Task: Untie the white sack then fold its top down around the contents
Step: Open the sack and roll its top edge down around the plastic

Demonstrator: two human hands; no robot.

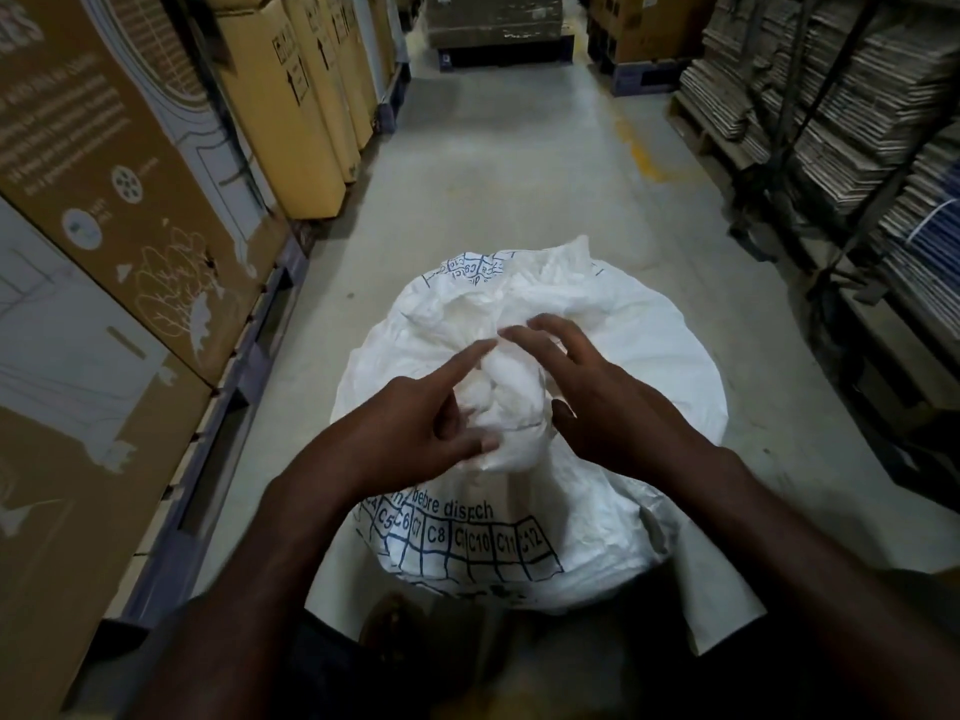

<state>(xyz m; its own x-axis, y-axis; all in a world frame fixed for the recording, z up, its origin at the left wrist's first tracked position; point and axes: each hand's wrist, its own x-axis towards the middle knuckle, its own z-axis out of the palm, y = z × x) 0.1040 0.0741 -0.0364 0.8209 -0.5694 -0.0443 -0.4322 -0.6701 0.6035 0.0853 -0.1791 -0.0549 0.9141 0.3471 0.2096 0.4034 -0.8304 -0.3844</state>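
The white sack (530,407) stands on the concrete floor (519,163) of a warehouse aisle, at the centre of the view and right in front of the person. It is full and round, its woven cloth creased. At 6 o'clock on its near side runs blue print: a grid of boxes marked C5 to C12 under part of a line of words. The same grid shows upside down at 12 o'clock on the far rim. The top is gathered into a twisted knot (498,392) in the middle, and it is tied.

The left hand (415,418) comes in from 7 o'clock. Its forefinger stretches straight over the knot, while the thumb and the curled fingers pinch the bunched cloth at the knot's near side. The right hand (597,392) comes in from 5 o'clock with fingers spread apart and lightly bent over the knot; the thumb touches the cloth, but it clasps nothing.

At 9 to 11 o'clock tall cardboard boxes (130,200) line the aisle. At 2 to 3 o'clock stand stacks of flattened cardboard (852,122). At 12 o'clock, far off, a loaded pallet (498,23) closes the aisle.
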